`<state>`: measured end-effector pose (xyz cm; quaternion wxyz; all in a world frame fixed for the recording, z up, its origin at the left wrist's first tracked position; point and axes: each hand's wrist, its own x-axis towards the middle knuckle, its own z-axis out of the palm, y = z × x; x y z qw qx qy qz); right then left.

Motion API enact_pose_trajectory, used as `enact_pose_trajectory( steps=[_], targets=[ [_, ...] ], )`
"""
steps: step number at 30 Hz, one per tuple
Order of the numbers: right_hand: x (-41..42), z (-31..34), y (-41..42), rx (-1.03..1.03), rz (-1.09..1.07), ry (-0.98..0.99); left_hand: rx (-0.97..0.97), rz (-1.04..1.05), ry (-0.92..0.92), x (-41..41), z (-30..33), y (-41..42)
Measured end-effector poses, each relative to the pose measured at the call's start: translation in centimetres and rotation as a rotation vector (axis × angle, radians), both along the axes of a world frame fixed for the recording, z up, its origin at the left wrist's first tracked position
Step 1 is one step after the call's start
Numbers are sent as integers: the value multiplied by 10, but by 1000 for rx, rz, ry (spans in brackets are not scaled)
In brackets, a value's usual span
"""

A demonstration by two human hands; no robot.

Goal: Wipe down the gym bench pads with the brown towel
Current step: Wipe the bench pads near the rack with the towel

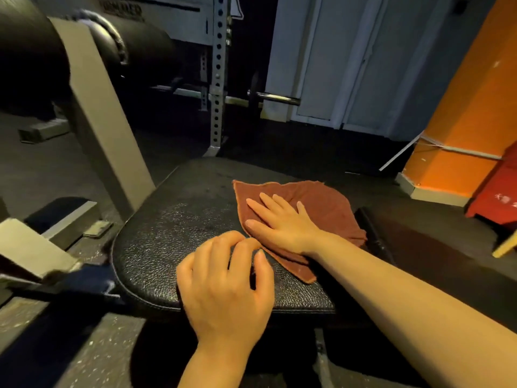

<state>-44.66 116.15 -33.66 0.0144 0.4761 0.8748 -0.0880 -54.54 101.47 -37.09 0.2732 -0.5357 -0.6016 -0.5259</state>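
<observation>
The brown towel (316,203) lies spread on the right half of a black textured bench pad (173,233). My right hand (282,222) presses flat on the towel, fingers straight and spread toward the far left. My left hand (226,287) hovers at the pad's near edge with fingers loosely curled, its fingertips close to the towel's near edge; whether they touch it I cannot tell. A second dark pad (419,239) continues to the right of the first.
A beige metal frame post (103,130) rises at the left beside black roller pads (30,51). A perforated rack upright (218,79) and a barbell end (277,98) stand behind. An orange pillar (464,107) and a red box (498,189) are at right.
</observation>
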Motion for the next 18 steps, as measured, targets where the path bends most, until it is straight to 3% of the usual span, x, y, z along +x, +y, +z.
enact_pose_trajectory(
  steps=[4,10,14,18],
  targets=[
    [-31,8,-41,-17,144,-19,22,-61,-100,-12,11,-11],
    [-78,14,-64,-34,339,2,69,53,-187,-44,18,-12],
    [-89,12,-28,-33,329,73,37,106,-119,-48,6,-5],
    [-98,9,27,-7,167,133,55,158,-3,-46,1,1]
  ],
)
